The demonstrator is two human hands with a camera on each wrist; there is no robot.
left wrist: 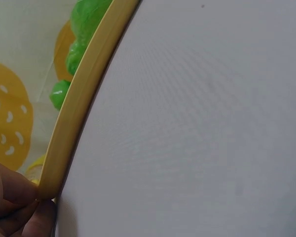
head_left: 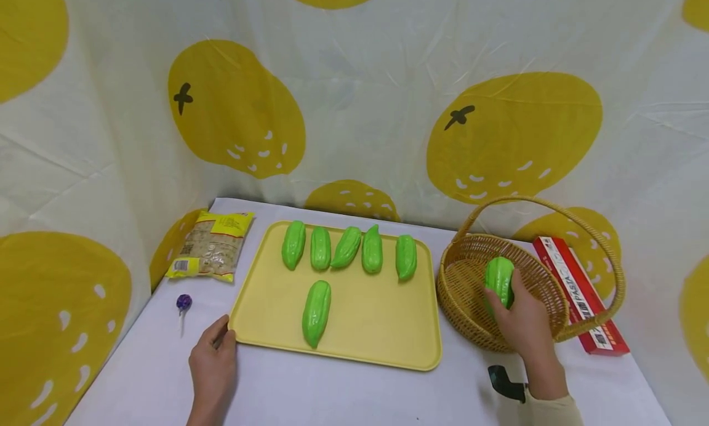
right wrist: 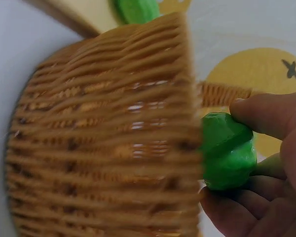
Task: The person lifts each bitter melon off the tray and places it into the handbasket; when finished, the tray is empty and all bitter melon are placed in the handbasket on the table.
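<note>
My right hand [head_left: 526,318] grips a green bitter melon [head_left: 500,278] over the wicker basket [head_left: 471,315]. In the right wrist view, thumb and fingers lie on opposite sides of the bitter melon [right wrist: 228,153], by the basket's rim [right wrist: 185,98]. At its near left corner, the yellow tray [head_left: 365,327] is pinched by my left hand [head_left: 215,358]; the left wrist view shows the fingers [left wrist: 19,190] at the tray's edge [left wrist: 74,118]. A row of several bitter melons [head_left: 372,250] lies along the tray's far side. One more bitter melon [head_left: 317,314] lies nearer the front.
Left of the tray are a yellow-and-clear food packet [head_left: 213,244] and a purple lollipop [head_left: 184,303]. A red pasta box [head_left: 581,297] lies right of the basket, whose tall handle [head_left: 606,247] arches over it. Patterned cloth [head_left: 365,106] hangs behind the white table [head_left: 332,395].
</note>
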